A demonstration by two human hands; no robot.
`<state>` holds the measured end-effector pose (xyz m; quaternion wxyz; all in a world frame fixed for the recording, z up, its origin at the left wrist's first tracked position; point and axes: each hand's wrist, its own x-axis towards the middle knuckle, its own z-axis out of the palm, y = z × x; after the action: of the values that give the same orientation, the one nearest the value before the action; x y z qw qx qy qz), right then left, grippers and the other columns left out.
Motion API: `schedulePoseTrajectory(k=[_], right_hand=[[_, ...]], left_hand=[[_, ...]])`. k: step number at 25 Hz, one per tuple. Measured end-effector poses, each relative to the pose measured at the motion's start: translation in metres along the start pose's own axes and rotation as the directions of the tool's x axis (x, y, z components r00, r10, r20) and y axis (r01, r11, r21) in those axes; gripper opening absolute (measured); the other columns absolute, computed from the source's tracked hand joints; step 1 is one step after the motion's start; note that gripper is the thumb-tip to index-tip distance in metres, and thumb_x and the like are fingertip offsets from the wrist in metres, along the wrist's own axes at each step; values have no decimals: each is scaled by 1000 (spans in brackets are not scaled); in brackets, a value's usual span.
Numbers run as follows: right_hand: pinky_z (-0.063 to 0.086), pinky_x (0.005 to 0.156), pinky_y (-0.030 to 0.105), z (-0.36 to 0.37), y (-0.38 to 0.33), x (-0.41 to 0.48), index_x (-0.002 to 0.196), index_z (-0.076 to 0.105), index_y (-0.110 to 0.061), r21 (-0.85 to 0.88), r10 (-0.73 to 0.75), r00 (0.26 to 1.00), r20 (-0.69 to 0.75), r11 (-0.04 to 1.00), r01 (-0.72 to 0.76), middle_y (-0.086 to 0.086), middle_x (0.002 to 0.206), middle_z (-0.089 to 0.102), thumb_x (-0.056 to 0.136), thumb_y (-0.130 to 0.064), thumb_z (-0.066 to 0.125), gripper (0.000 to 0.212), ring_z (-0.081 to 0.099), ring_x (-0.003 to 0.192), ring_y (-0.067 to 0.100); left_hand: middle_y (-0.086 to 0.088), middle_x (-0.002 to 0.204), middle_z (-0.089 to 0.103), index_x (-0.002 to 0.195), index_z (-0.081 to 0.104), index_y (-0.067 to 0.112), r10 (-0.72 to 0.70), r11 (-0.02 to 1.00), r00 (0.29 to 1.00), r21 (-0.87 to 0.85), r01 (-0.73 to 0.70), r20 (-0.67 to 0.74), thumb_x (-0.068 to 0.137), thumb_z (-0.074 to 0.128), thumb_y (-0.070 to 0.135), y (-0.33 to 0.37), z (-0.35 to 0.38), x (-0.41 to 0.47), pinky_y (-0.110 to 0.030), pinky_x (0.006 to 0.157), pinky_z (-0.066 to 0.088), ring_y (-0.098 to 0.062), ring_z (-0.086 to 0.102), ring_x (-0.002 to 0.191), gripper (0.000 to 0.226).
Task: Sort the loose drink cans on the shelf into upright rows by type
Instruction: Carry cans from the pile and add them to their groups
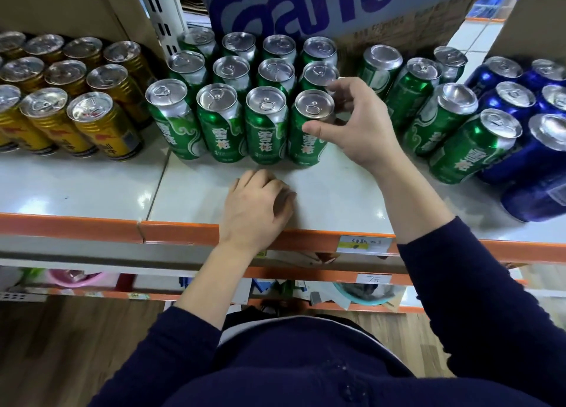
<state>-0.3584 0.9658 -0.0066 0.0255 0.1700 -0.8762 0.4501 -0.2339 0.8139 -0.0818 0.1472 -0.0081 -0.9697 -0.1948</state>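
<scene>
- Gold cans (92,121): at the left end of the shelf (92,192) they stand upright in close rows; this type looks finished.
- Green block (220,121): in the middle, green cans stand upright, four across and three deep, labels to the front. This part seems almost settled.
- Left hand (254,204): it rests on the bare shelf in front of the block, its fingers loosely curled and holding nothing.
- Front-right green can (301,149): this is the corner can of the block. The right hand (352,124) grips it near the top, thumb on the front and fingers curled round the back, probably squaring it into line.
- Loose green cans (428,109): right of the hand, several more green cans stand apart from the block in an uneven cluster. They likely still need lining up.
- Blue cans (505,100): at the far right they stand grouped together, though the frame cuts them off, so their rows cannot be judged.
</scene>
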Motion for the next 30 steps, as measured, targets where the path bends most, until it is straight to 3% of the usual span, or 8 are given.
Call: schedulePoseTrajectory(k=[5, 7, 10, 17, 20, 24, 28, 30], right_hand=[[35, 76, -2, 3, 1, -6, 120, 62, -13, -45, -69, 998, -15, 997, 68, -2, 105, 55, 75, -31, 81, 52, 52, 88, 3], [38, 80, 3, 0, 0, -10, 118, 65, -15, -90, -95, 995, 31, 991, 98, -5, 102, 56, 82, -34, 74, 41, 53, 91, 6], [47, 91, 27, -14, 5, -14, 117, 67, -13, -133, -81, 996, -40, 988, 75, -7, 103, 61, 94, -34, 60, 32, 57, 100, 12], [52, 85, 26, -113, 34, 10, 108, 73, -17, -265, -71, 953, -294, 964, -10, 0, 101, 71, 84, -30, 68, 27, 64, 86, 10], [51, 89, 32, -144, 49, 41, 111, 72, -14, -306, -2, 984, -179, 950, -53, 4, 105, 71, 78, -39, 73, 41, 66, 94, 17], [43, 77, 26, -158, 66, 75, 112, 70, -14, -467, 39, 996, 79, 884, 3, 8, 101, 69, 77, -49, 76, 50, 62, 91, 21], [48, 78, 40, -155, 70, 92, 103, 68, -6, -507, 15, 972, 233, 855, 108, 15, 93, 67, 73, -44, 78, 49, 60, 89, 31], [47, 74, 40, -152, 71, 97, 97, 67, -6, -529, 15, 964, 267, 838, 134, 14, 88, 66, 69, -43, 79, 48, 58, 85, 31]], left_hand=[[-4, 95, 63, 93, 70, 13, 51, 997, 998, -66, -49, 31, 90, 61, 30, -4, -1, 1, -40, 79, 46, -27, 55, 94, 20], [-4, 95, 63, 94, 70, 14, 93, 992, 995, -85, -89, 41, 90, 63, 29, -2, -2, -1, -41, 79, 46, -27, 56, 94, 17], [-6, 94, 63, 96, 70, 12, 189, 972, 981, -152, -179, 54, 88, 65, 24, 4, -5, 8, -43, 79, 48, -30, 59, 92, 16], [-8, 98, 63, 105, 69, 6, 335, 902, 942, -275, -332, -37, 86, 66, 17, 65, -27, 67, -34, 81, 48, -26, 60, 93, 22], [-6, 110, 61, 118, 64, 13, 303, 938, 953, -172, -302, -24, 90, 60, 25, 93, -43, 126, -36, 84, 46, -22, 57, 102, 31], [-7, 120, 60, 125, 60, 17, 248, 969, 968, 18, -247, -44, 88, 62, 27, 119, -50, 205, -40, 92, 46, -26, 55, 111, 38], [-13, 129, 55, 132, 54, 11, 128, 969, 952, 170, -180, 279, 78, 75, 31, 122, -24, 253, -42, 94, 46, -32, 52, 116, 61], [-16, 123, 53, 127, 56, 8, 104, 970, 934, 172, -171, 342, 74, 78, 34, 119, -11, 263, -42, 93, 45, -34, 51, 112, 63]])
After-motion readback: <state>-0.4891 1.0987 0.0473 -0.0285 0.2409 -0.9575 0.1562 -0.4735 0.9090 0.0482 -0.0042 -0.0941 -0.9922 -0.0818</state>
